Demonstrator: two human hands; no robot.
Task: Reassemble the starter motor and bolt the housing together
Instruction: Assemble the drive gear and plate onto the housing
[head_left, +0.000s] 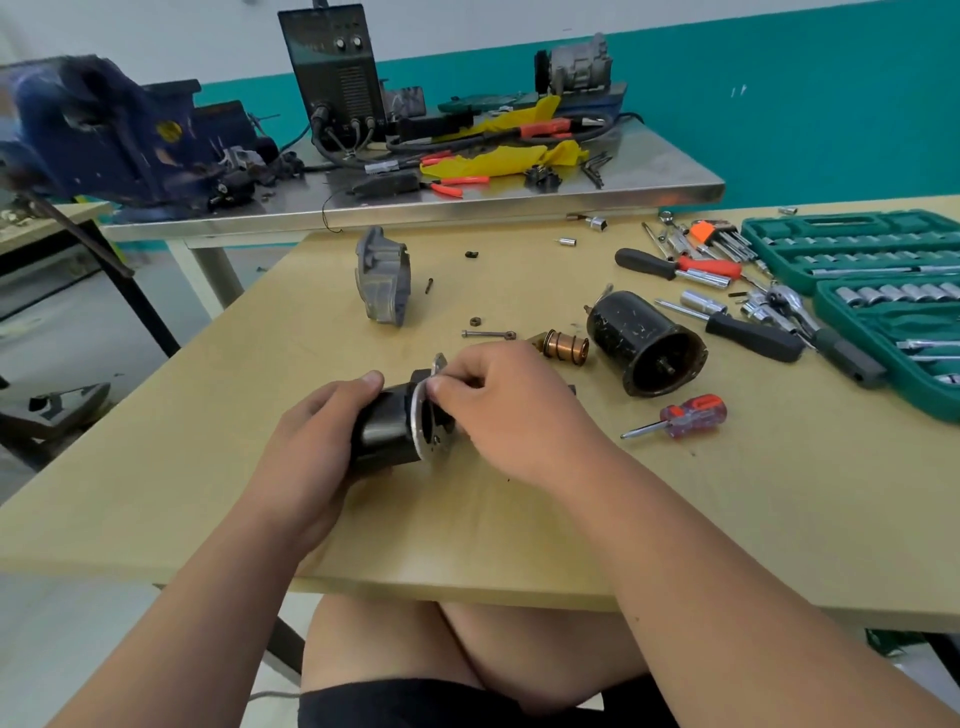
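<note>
Pale wood bench (260, 467), socket case (852, 244) out at two o'clock. At centre the left hand (317, 431) grips the black motor body (387, 426). The right hand (509, 410) pinches a thin silver plate (418, 415) at its open end. I'd rotate it gently until the holes align (no forcing) before reaching for the bolt (485, 334) at one o'clock.

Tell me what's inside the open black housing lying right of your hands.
Inside the black housing, a short metal stub stands at the centre of the far end, ringed by dark brownish wall. Shadow covers the rest of the inside.
</note>
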